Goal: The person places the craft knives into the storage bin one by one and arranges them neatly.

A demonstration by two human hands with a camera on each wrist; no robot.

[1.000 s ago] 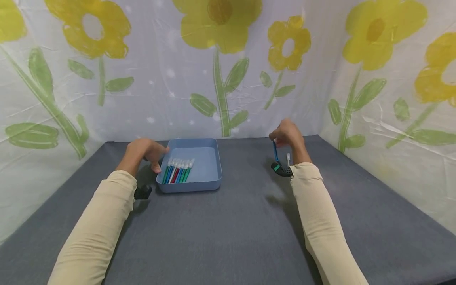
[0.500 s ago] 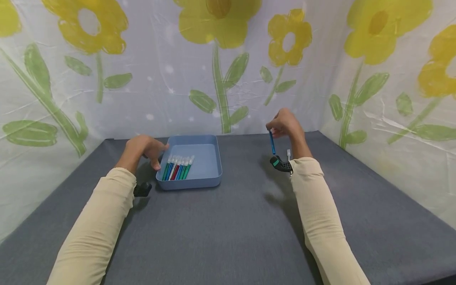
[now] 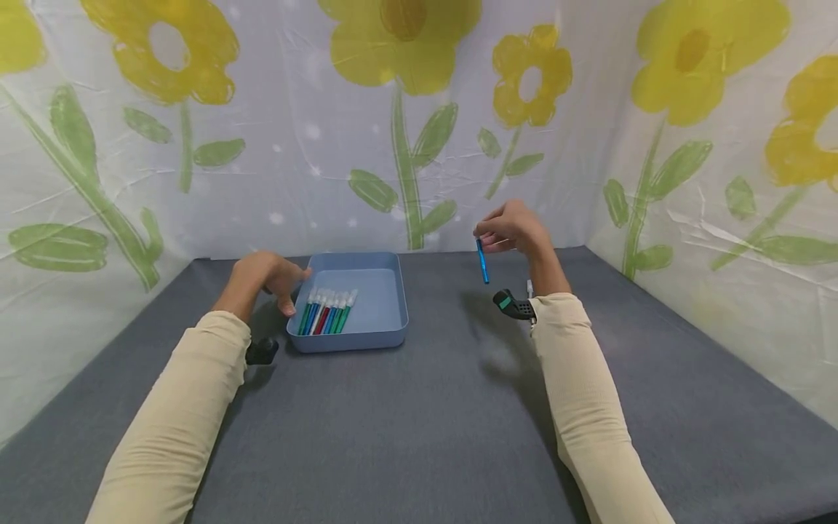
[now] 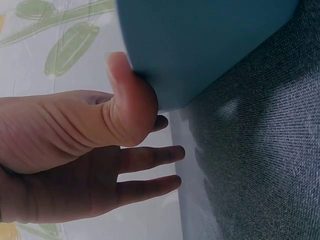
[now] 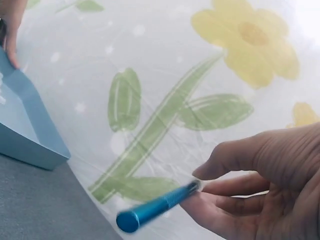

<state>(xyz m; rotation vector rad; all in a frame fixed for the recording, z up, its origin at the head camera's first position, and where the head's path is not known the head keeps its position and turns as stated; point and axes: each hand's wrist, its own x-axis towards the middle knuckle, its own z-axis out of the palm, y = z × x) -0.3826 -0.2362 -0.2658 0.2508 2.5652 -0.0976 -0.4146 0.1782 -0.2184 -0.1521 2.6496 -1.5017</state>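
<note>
In my right hand (image 3: pixel 513 225), thumb and fingertips pinch one end of a blue craft knife (image 3: pixel 482 262), which hangs slanting down above the table. The right wrist view shows its shiny handle (image 5: pixel 150 212) with a knurled part and a silver collar near the fingertips. My left hand (image 3: pixel 268 278) is at the left side of a blue tray (image 3: pixel 347 342), its thumb (image 4: pixel 132 105) against the wall and the other fingers fairly straight. Several similar slim knives (image 3: pixel 326 313) with clear caps lie side by side in the tray's left part, in green, blue, red and silver.
A dark grey cloth covers the table (image 3: pixel 419 422). White sheeting with yellow flowers (image 3: pixel 288 145) stands along the back and both sides. Black wrist devices (image 3: pixel 513 304) sit below each wrist.
My right hand has lifted a little and moved left with the blue craft knife, whose whole handle now shows. My left hand and the tray have stayed in place.
</note>
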